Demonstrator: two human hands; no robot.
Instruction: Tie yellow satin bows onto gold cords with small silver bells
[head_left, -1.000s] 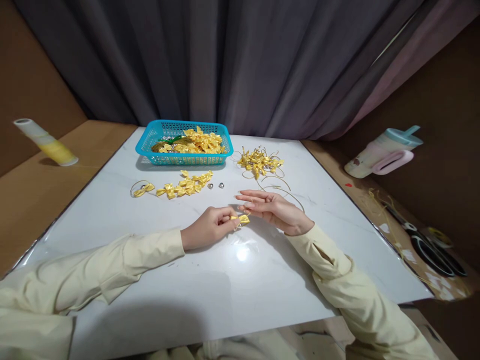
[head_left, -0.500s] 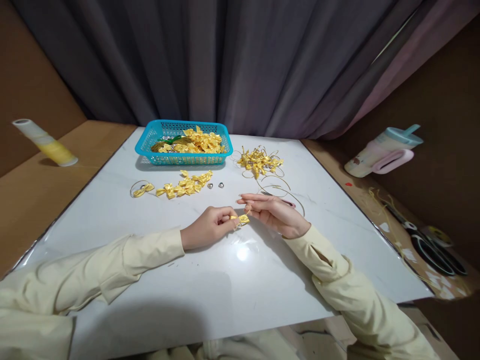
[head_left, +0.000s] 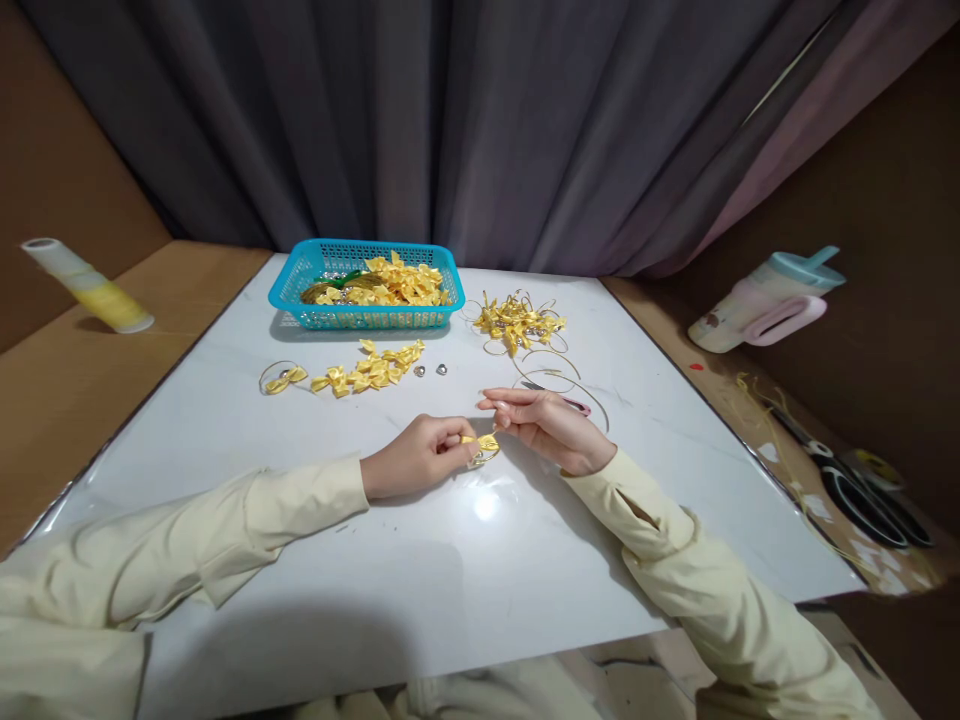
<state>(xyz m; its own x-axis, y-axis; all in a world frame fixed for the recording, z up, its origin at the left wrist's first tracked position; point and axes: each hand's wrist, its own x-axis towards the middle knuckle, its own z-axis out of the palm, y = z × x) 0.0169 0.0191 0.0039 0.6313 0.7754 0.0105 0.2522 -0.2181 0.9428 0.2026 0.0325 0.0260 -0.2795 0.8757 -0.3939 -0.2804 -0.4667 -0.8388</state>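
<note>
My left hand (head_left: 420,457) pinches a yellow satin bow (head_left: 487,442) between thumb and fingers, just above the middle of the table. A loop of thin gold cord (head_left: 493,457) curves below the bow. Close by on the right, my right hand (head_left: 551,425) has its thumb and fingertips pressed together on what looks like the cord's end, the other fingers stretched out. Beyond the hands lie a row of yellow bows (head_left: 375,370), two small silver bells (head_left: 430,370) and a bow on a looped cord (head_left: 286,379).
A blue basket (head_left: 365,318) of bows stands at the back; a heap of corded bows (head_left: 517,320) lies to its right. Behind my right hand are loose cord and a pink-handled tool (head_left: 577,407). A tumbler (head_left: 765,300) and black scissors (head_left: 862,500) sit right; a thread cone (head_left: 101,290) left.
My right fingertips have closed together and drawn slightly down beside the bow. More of the cord loop now shows under the bow. My left hand has stayed in place.
</note>
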